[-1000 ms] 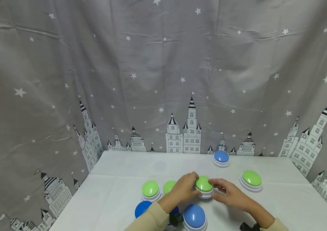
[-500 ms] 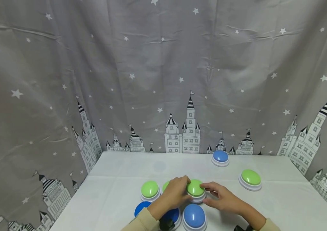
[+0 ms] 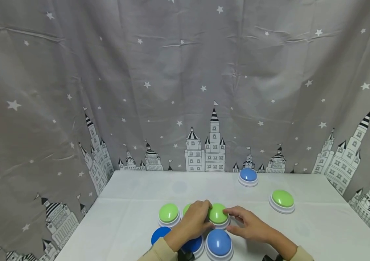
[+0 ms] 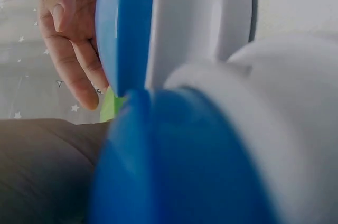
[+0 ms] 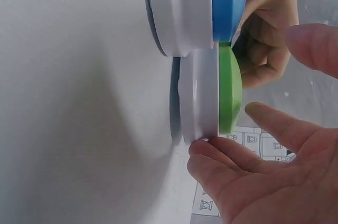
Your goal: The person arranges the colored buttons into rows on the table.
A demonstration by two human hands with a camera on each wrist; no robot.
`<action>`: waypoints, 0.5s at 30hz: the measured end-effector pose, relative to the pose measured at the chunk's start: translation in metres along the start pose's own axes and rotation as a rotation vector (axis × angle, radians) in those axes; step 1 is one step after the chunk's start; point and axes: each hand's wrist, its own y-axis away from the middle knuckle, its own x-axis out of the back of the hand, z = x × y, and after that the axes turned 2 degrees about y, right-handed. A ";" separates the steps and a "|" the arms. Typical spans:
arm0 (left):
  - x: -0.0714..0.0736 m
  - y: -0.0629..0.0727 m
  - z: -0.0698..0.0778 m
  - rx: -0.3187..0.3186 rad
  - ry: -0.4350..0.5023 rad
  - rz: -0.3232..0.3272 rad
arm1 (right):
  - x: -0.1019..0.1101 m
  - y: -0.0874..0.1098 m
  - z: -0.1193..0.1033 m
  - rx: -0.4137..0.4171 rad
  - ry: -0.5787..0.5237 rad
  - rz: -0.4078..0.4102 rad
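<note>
Green dome buzzer button (image 3: 218, 213) with a white base stands on the table between both hands. At its left side my left hand (image 3: 193, 220) holds it with curled fingers, the thumb near its base. My right hand (image 3: 248, 224) touches its right side with fairly straight fingers; in the right wrist view, fingertips (image 5: 203, 152) meet the white base while the thumb (image 5: 314, 49) stands apart. A blue button (image 3: 219, 243) sits directly in front of it. Behind my left hand, another green button (image 3: 186, 209) is mostly hidden. Blue buttons fill much of the left wrist view.
Another green button (image 3: 168, 213) stands at the left, with a blue button (image 3: 160, 233) before it. A further blue button (image 3: 193, 245) is partly covered by my left arm. Farther right are a blue button (image 3: 248, 175) and a green button (image 3: 283, 199). A grey curtain (image 3: 159, 72) hangs behind.
The green button between my hands has slid left and slightly nearer, coming behind the front blue button. Both hands have moved left with it.
</note>
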 end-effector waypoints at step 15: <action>-0.002 0.003 -0.002 -0.006 0.031 -0.038 | -0.004 0.003 0.007 0.012 0.035 -0.016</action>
